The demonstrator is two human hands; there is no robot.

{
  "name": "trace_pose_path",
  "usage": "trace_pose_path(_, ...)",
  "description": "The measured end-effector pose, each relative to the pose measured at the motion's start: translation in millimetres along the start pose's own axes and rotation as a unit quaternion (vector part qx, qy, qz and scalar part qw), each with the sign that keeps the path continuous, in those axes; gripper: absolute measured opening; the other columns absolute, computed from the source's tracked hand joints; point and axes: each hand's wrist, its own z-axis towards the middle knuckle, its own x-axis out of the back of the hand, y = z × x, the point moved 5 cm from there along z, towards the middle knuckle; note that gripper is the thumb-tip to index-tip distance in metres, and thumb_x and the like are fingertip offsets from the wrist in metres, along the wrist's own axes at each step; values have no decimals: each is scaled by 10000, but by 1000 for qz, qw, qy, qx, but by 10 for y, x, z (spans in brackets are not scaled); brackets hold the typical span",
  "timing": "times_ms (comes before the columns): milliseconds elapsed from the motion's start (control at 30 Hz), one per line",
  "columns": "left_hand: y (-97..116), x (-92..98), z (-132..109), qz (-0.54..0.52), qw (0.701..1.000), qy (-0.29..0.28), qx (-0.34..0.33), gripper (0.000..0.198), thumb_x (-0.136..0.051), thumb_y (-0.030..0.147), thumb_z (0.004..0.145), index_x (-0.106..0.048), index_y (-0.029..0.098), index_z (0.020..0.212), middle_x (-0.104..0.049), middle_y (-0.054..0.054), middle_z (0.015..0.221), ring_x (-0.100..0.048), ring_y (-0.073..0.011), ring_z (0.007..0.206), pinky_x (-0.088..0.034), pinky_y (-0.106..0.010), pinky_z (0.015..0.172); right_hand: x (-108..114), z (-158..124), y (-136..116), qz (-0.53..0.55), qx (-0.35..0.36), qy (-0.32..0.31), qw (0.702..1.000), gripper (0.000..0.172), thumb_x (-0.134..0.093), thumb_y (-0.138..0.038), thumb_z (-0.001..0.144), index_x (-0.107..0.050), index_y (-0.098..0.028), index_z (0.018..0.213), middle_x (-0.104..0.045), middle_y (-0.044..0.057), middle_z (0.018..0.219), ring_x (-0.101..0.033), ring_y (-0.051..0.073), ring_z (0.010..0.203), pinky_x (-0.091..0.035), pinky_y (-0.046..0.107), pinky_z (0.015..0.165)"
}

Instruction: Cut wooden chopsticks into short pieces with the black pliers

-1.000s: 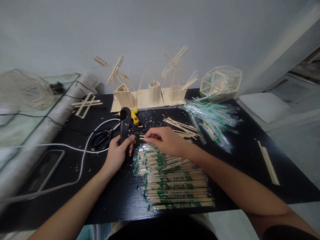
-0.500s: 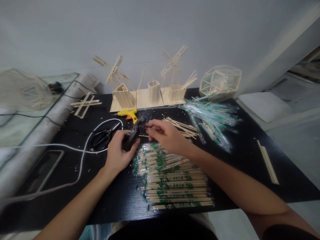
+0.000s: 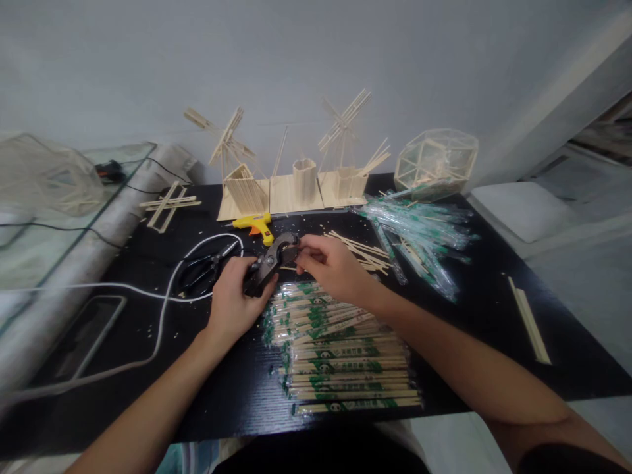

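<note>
Tipped rightward since the first frame, a black metal curved-jawed cutter [image 3: 270,261] is slanting from the bare-handed left grip [image 3: 234,289], which is clasping its handle end, up toward the bare-handed right grip [image 3: 336,266], whose contents I cannot tell. Plastic-wrapped pale wooden chopsticks [image 3: 355,354] are crowding the near side; black counter [image 3: 486,313] is lying open farther right.
</note>
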Motion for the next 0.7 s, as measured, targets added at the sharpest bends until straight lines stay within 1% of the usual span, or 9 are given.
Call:
trace_pose_path(267,-36,-19,-15,0,1000,-13,19,266,-703,413,859,-590,212,991,-633,-8,865,-600,-173,750,-454,-279,670,18,2,28,-14,-9,11,1000,94,-574,-213,893,-646,-170,852,-673,9,732,-552,117,636,-415,263,602)
trace_pose_path(467,-31,-28,-20,-1,1000,-13,14,278,-703,418,860,-583,207,995,-635,-15,879,-604,-176,762,-457,-277,678,15,0,12,6,-16,13,1000,64,-581,-190,864,-639,-170,845,-681,12,734,-548,114,614,-419,260,583)
trace_pose_path(700,-14,-21,-17,5,1000,-15,12,272,-692,422,867,-586,207,993,-628,-15,865,-599,-176,750,-458,-278,675,8,2,24,4,-17,11,1000,76,-584,-212,877,-641,-173,847,-681,16,739,-558,120,623,-421,263,582)
